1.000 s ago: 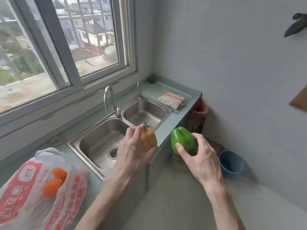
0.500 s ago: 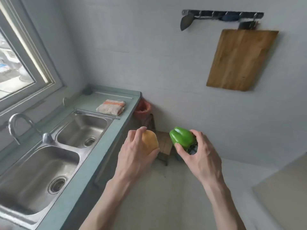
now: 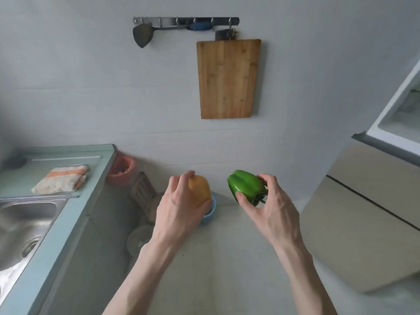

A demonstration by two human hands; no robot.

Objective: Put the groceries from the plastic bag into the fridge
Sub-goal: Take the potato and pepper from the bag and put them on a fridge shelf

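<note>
- Yellow pepper (image 3: pixel 200 193) held in mid-air above the floor, left hand (image 3: pixel 179 211) curled round it from the left side.
- Green pepper (image 3: pixel 246 186) just to its right, apart from it; right hand (image 3: pixel 273 209) pinches it, stem end toward the palm.
- Fridge (image 3: pixel 372 201) at right edge, upper door (image 3: pixel 395 114) standing open.
- Wooden cutting board (image 3: pixel 228 78) hangs on wall ahead under hook rail (image 3: pixel 185 20).
- Tabletop (image 3: pixel 56 223) with sink (image 3: pixel 25 214) and folded cloth (image 3: pixel 60 178) at left.

Soft even daylight, faint shadows, slight motion blur, wide-angle bending at edges
</note>
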